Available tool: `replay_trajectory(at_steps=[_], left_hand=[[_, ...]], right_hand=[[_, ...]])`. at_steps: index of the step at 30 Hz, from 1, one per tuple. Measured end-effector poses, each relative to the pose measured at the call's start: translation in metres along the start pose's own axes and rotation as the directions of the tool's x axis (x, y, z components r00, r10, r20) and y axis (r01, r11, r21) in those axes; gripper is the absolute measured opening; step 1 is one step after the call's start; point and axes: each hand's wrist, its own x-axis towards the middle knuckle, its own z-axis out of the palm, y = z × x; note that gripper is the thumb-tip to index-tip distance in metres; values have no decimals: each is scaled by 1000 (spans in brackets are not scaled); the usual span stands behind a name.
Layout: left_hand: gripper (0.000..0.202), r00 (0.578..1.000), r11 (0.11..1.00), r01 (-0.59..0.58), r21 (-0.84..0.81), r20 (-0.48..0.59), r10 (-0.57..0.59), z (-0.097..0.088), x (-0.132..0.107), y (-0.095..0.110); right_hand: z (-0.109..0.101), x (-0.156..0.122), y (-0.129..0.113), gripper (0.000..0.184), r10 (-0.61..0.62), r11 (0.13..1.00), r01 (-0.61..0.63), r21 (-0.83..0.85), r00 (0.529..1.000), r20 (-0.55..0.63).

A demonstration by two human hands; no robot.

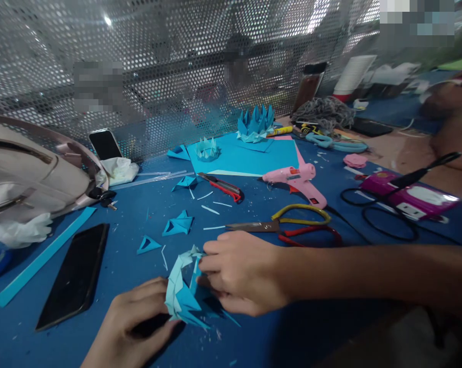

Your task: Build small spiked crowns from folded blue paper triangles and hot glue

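Note:
A folded blue paper ring point(179, 286) with pointed tips is tilted on its side near the table's front. My left hand point(139, 317) grips it from the left, thumb below and fingers behind. On its right side, my right hand point(242, 273) pinches the blue paper, fingertips partly hidden behind the ring. Just beyond lie loose folded blue paper pieces point(178, 224), some small, with thin paper slivers around them. Scissors point(269, 226) with one yellow and one red handle rest behind my right hand.
A pink glue gun point(296, 180), a red cutter knife point(223, 188) and a blue paper sheet point(238, 159) lie farther back. Two finished-looking paper rings, one small point(207, 149) and one taller point(255, 124), stand there. A black phone point(75, 276) and bag point(31, 158) are left; a purple power strip point(403, 194) is right.

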Motion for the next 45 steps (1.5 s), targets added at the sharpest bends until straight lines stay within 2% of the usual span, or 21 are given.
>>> replay_trajectory(at_steps=[7,12,15,20,23,26,28,30,32,33,35,38,42,45], left_hand=[[17,1000,1000,-3,-7,-5,3,1,1,0],[16,1000,1000,6,-7,5,-6,1,-1,0],[17,1000,999,26,-26,18,-25,1,-1,-1],[18,999,996,39,-74,21,-38,1,1,2],[17,996,990,90,-112,25,-88,2,-1,2],[11,969,953,242,-182,-2,-246,1,-5,-4],[5,905,865,386,-320,-53,-423,-1,-6,-10],[16,758,678,474,-561,-132,-639,-3,-5,-15],[27,643,459,413,-786,-105,-758,-6,-2,-17],[30,622,357,362,-861,-62,-781,-7,0,-17],[32,622,183,275,-944,30,-782,-7,4,-16],[27,626,12,197,-980,116,-771,-6,7,-13],[25,655,-76,160,-984,164,-738,-4,7,-12],[26,638,-83,122,-989,142,-757,-3,6,-15]], right_hand=[[2,0,1,18,-17,1000,16,-17,998,-59],[1,0,4,15,32,999,-33,-20,998,-54],[1,0,7,18,76,993,-81,-84,995,-69],[0,2,6,22,68,992,-68,-105,998,-3],[1,1,6,21,51,994,-50,-99,999,1],[3,1,10,20,54,995,-64,-82,991,-124],[1,1,14,24,82,997,-83,6,962,-262],[-2,1,17,27,145,982,-87,166,915,-376],[-7,3,19,29,211,938,-63,342,885,-416],[-8,3,20,28,234,908,-45,417,880,-414],[-9,5,20,24,267,851,-27,524,882,-388],[-6,8,20,19,313,795,-42,605,883,-350],[1,9,17,11,292,778,-10,628,891,-347],[3,10,12,4,309,764,7,646,874,-375]])
